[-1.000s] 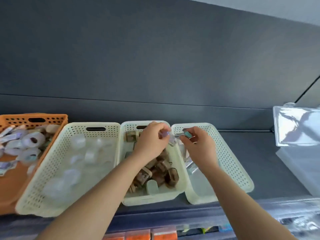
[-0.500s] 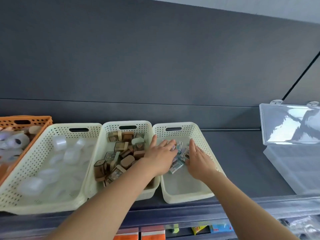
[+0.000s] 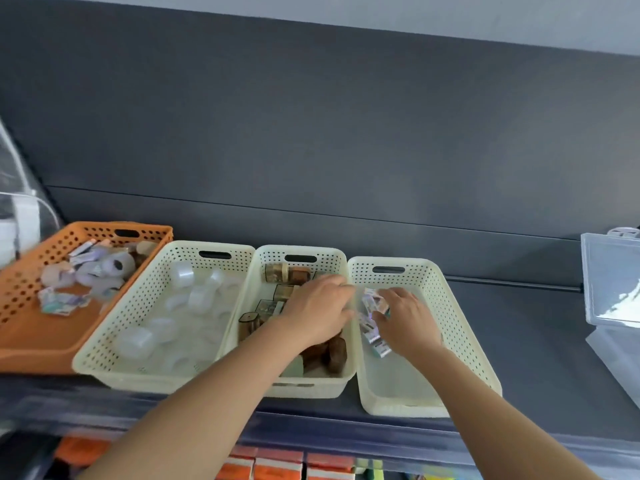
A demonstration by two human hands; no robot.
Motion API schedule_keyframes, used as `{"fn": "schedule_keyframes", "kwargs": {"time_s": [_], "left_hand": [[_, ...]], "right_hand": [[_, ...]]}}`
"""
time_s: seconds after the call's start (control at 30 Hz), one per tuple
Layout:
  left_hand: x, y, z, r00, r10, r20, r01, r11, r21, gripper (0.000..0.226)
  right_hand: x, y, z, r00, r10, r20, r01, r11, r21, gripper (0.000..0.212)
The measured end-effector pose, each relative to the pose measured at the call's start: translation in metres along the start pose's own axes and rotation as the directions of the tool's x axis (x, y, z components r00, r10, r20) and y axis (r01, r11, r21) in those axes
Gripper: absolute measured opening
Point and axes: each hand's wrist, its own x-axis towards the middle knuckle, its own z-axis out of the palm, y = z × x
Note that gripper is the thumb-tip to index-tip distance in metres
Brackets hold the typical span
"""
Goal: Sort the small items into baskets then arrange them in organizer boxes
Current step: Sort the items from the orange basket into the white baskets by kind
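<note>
Step in hand: the person is working in the right-hand cream basket (image 3: 460, 327), gathering the small printed packets (image 3: 372, 327) lying along its left wall, probably to move them on to an organizer box.
Right hand (image 3: 407, 322): it is curling down over the packets, fingers bent and narrow; whether it is already gripping one, I cannot tell.
Left hand (image 3: 320, 311): it is reaching across the middle basket (image 3: 301, 252) of brown pieces, fingertips at the shared rim, blurred; its grip cannot be made out.
Other baskets: the orange basket (image 3: 20, 292) is still holding mixed items; the left cream basket (image 3: 145, 299) is holding clear caps.
Organizer box (image 3: 613, 296): it is standing open, well apart on the bench to the right.
Doing it well: pinching the packets together as a stack, the left hand steadying them against the wall, should keep loose ones from slipping.
</note>
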Motion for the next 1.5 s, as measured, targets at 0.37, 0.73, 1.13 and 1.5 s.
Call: {"fn": "schedule_keyframes", "kwargs": {"time_s": [0.37,0.73,1.13,1.5], "left_hand": [[-0.104,-0.136,-0.056,0.919,-0.319,-0.231,0.354,0.927,0.127,0.016],[-0.191,-0.304,-0.073,0.797,-0.604,0.006,0.592,0.783,0.191,0.013],[-0.209,-0.404,-0.036,0.843,-0.51,0.17,0.467,0.852,0.238,0.039],[-0.212,-0.393,-0.045,0.756,-0.58,0.305,0.574,0.81,0.117,0.045]], "right_hand": [[0.024,-0.157,0.009,0.943,-0.325,-0.068,0.332,0.933,0.142,0.033],[0.041,-0.348,0.067,0.815,-0.578,0.044,0.565,0.809,0.16,0.026],[0.075,-0.457,0.137,0.748,-0.57,0.339,0.615,0.788,-0.033,0.022],[0.09,-0.481,0.16,0.743,-0.558,0.37,0.669,0.593,-0.449,0.029]]}}
